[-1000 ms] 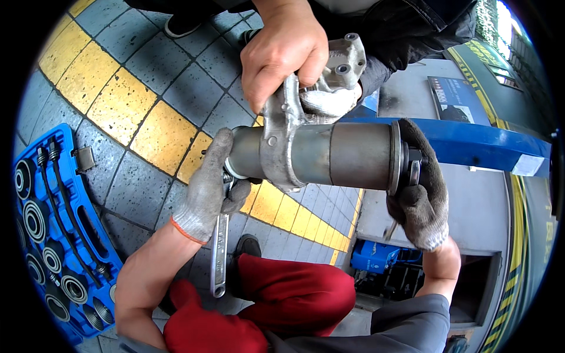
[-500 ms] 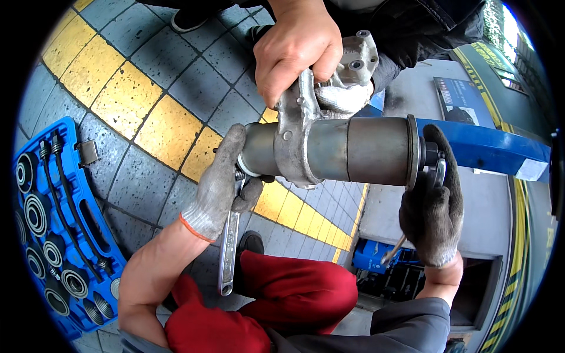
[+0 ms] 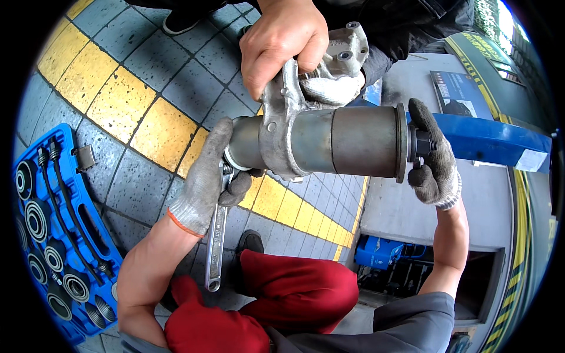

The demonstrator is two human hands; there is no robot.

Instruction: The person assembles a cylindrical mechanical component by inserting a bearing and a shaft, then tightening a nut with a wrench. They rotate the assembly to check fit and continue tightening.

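Head view: black rods [image 3: 55, 154] and metal rings [image 3: 76, 287] in blue case [image 3: 67, 142]; steel cylinder [image 3: 321, 144], long axis crosswise, bolt [image 3: 419, 143] pointing right. Grips wrench [image 3: 216, 247] with left hand [image 3: 203, 183]; cannot tell closure of right hand [image 3: 440, 167].

Right hand [image 3: 440, 167], gloved, now raised and farther out from the cylinder [image 3: 368, 141], black bolt [image 3: 422, 144] more exposed, wrench handle formerly visible below the glove now hidden.

Steel tube [image 3: 366, 141]: grey, seamed, lying crosswise between left hand [image 3: 203, 179] and right hand [image 3: 438, 162]. Cast-metal bracket [image 3: 274, 144]: ring around tube, nearer left hand. Wrench [image 3: 216, 250]: silver, projecting from left hand. Bolt [image 3: 421, 143]: dark, at right hand's fingers.
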